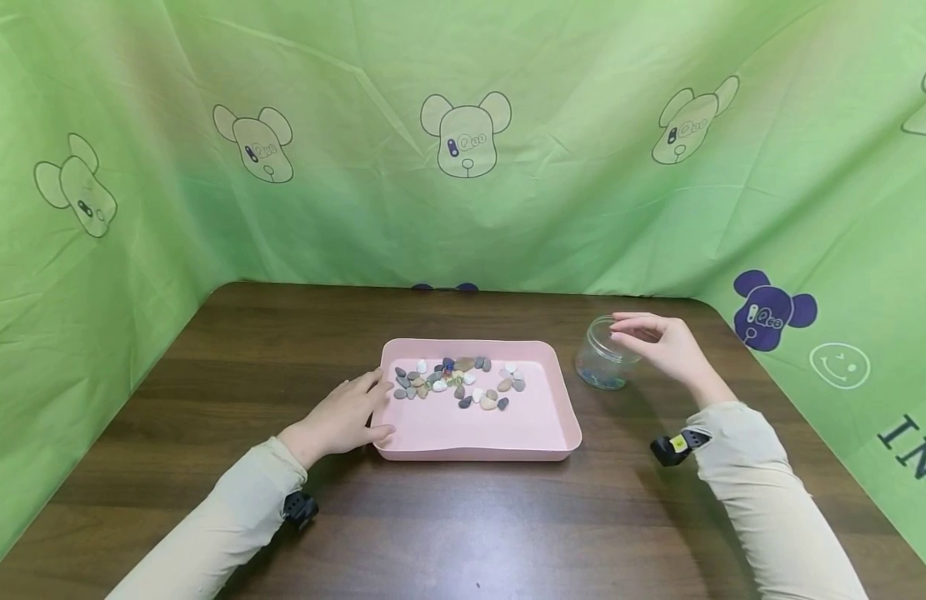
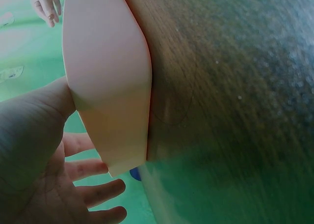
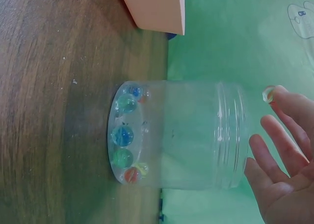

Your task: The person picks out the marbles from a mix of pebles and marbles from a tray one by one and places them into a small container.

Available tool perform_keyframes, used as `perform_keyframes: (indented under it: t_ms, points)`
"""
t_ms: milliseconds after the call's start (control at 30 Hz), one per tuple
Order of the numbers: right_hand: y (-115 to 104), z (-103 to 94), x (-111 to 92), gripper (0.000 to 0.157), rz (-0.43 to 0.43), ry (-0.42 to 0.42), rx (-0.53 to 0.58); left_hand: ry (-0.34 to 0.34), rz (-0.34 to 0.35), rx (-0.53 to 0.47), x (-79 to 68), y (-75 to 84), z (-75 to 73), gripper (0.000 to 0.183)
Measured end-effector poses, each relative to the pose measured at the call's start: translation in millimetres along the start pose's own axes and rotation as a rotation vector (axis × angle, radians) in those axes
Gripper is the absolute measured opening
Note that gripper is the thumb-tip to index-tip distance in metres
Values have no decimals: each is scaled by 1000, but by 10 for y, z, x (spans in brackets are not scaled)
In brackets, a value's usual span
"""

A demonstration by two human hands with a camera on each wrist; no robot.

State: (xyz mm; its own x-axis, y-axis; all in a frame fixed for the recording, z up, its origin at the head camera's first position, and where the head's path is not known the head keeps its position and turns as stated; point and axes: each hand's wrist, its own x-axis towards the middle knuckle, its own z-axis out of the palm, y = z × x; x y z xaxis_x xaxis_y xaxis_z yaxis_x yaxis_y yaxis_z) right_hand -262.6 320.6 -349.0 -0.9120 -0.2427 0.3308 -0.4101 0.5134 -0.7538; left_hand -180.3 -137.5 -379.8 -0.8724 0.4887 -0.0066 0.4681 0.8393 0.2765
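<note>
A pink tray [image 1: 500, 429] holds several grey, tan and white pebbles [image 1: 488, 402], with small blue and red glassy pieces [image 1: 448, 365] among them. My left hand [image 1: 342, 417] rests at the tray's left edge, its fingers spread and fairly straight against the rim. To the right of the tray stands a clear jar [image 1: 599, 367] with several coloured glass marbles [image 3: 122, 135] on its bottom. Over the jar's mouth, my right hand [image 1: 661, 346] pinches a clear marble [image 3: 268, 94] at its fingertips, while its other fingers lie close by the jar's rim.
The tray and jar stand on a dark brown wooden table [image 1: 432, 525]. A green cloth [image 1: 342, 217] printed with bear heads hangs behind the table and along its sides. Each sleeve carries a black wrist camera [image 1: 673, 448].
</note>
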Motion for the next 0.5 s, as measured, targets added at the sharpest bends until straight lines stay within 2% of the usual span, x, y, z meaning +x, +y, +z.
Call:
perform_keyframes:
  t_ms: [500]
  points:
    - [95, -55, -54, 28, -17, 52, -46, 4, 1, -9, -4, 1, -2, 61]
